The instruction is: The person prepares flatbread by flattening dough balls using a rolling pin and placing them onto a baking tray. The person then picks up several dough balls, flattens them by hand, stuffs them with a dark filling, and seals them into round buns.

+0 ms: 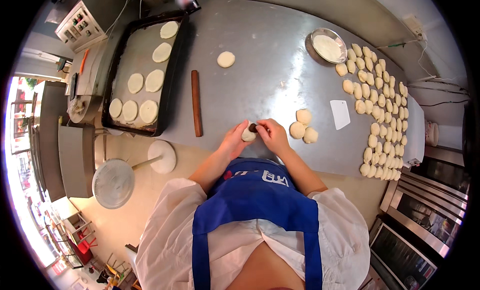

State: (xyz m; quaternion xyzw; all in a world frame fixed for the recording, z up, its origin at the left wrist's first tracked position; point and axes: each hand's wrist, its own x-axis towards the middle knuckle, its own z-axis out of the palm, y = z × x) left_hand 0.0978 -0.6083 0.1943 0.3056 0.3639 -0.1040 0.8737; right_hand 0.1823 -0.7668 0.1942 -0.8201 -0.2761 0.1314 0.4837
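A small piece of pale dough point(247, 135) with a dark brown filling point(253, 128) is held at the near edge of the metal table, just in front of my apron. My left hand point(234, 142) cups the dough from the left. From the right, the bent fingers of my right hand point(274, 135) close on its edge beside the filling. Three dough balls point(303, 125) sit touching each other to the right of my hands. On the left lies a brown wooden rolling pin point(196, 104), and beyond it one flat dough disc point(226, 59).
A black-rimmed baking tray point(169, 85) with several flat discs stands at the left. Many dough pieces point(382, 117) cover the table's right side, near a metal bowl of flour point(327, 46) and a white scraper point(340, 115). A white fan point(114, 184) stands on the floor.
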